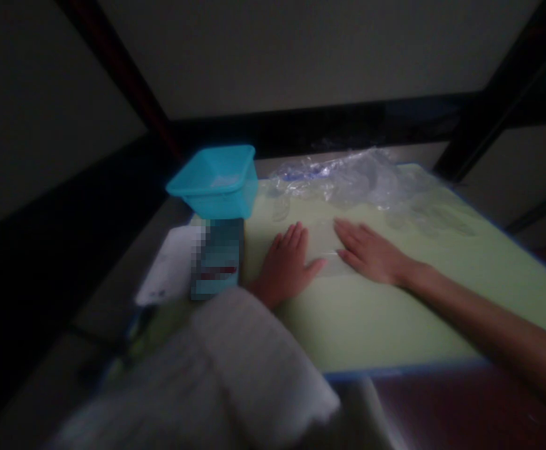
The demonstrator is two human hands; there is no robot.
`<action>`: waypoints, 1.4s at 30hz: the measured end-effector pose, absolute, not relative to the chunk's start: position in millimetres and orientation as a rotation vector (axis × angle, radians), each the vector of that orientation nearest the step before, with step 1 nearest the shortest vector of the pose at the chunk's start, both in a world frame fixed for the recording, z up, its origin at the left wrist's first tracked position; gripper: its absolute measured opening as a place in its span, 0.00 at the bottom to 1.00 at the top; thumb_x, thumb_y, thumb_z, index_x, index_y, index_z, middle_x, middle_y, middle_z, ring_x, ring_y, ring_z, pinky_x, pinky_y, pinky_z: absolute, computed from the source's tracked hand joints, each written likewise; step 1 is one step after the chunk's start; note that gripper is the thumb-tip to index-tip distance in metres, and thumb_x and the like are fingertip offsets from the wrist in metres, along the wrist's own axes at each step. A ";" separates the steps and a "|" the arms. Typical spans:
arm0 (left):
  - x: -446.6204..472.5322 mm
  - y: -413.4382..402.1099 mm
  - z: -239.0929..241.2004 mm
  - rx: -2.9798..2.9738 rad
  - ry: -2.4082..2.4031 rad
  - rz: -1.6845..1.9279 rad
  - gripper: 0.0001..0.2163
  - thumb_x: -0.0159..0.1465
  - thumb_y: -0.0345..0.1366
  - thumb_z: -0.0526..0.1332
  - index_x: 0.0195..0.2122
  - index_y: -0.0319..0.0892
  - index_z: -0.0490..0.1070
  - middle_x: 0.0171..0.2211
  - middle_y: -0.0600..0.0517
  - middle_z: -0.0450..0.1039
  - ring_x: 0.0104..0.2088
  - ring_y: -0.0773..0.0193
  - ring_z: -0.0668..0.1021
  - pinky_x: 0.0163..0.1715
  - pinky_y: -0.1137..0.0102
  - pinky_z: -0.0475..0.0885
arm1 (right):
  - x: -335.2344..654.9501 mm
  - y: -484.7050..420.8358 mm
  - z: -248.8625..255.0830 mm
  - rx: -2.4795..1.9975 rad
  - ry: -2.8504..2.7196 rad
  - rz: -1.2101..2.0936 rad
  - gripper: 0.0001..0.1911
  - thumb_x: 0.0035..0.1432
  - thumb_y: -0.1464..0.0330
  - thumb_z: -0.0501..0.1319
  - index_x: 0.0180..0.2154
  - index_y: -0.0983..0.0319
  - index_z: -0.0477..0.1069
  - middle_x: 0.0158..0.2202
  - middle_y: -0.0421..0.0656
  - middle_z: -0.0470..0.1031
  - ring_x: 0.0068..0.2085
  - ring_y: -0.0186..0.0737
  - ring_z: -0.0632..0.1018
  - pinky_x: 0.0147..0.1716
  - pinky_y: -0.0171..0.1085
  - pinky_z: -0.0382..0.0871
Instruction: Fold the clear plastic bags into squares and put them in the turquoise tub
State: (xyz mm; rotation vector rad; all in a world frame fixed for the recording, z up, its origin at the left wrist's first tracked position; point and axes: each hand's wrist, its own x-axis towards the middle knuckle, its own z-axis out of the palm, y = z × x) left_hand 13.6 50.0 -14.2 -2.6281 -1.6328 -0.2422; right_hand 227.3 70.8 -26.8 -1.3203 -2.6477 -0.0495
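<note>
Lying between hands: clear plastic

On the table, what seems a plastic sheet lies before plastic film, right of a basin.

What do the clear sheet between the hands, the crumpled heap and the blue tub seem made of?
Clear sheet: probably thin plastic film, see-through with a glossy streak. Crumpled heap: likely plastic film, shiny creases. Blue tub: probably moulded plastic, smooth, evenly coloured.
</note>
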 end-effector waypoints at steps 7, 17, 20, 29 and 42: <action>-1.0 54.6 -7.9 -2.678 -1.661 -0.390 0.27 0.67 0.46 0.50 0.62 0.32 0.53 0.65 0.35 0.48 0.66 0.51 0.51 0.62 0.52 0.52 | 244.5 69.3 3.0 -1.142 -2.627 0.266 0.32 0.66 0.54 0.43 0.64 0.66 0.50 0.65 0.54 0.53 0.65 0.51 0.55 0.60 0.53 0.54; -25.1 38.8 7.2 -2.894 -0.974 -0.593 0.09 0.64 0.34 0.56 0.42 0.40 0.73 0.46 0.48 0.76 0.47 0.59 0.76 0.51 0.64 0.69 | 245.7 41.2 48.4 -0.735 -3.011 -0.005 0.07 0.59 0.69 0.59 0.28 0.62 0.71 0.32 0.44 0.73 0.34 0.39 0.73 0.36 0.39 0.64; -24.4 38.6 5.5 -2.920 -1.040 -0.470 0.11 0.60 0.36 0.60 0.43 0.39 0.73 0.45 0.47 0.76 0.45 0.57 0.76 0.49 0.62 0.70 | 242.3 41.0 39.1 -0.770 -3.015 -0.102 0.07 0.57 0.72 0.59 0.27 0.62 0.71 0.30 0.42 0.73 0.32 0.38 0.73 0.35 0.38 0.62; -24.3 40.1 5.2 -2.947 -1.330 -0.385 0.31 0.56 0.43 0.65 0.59 0.38 0.60 0.52 0.43 0.70 0.50 0.53 0.73 0.52 0.60 0.67 | 242.5 40.0 34.9 -0.735 -2.984 -0.256 0.08 0.58 0.75 0.55 0.28 0.63 0.69 0.26 0.41 0.71 0.26 0.35 0.70 0.30 0.37 0.58; -22.0 42.4 3.2 -2.958 -1.343 -0.452 0.27 0.58 0.39 0.61 0.58 0.36 0.60 0.51 0.42 0.70 0.51 0.53 0.72 0.52 0.60 0.67 | 242.6 40.7 40.1 -0.833 -2.944 -0.369 0.06 0.58 0.75 0.54 0.31 0.63 0.68 0.24 0.42 0.71 0.25 0.36 0.70 0.27 0.36 0.55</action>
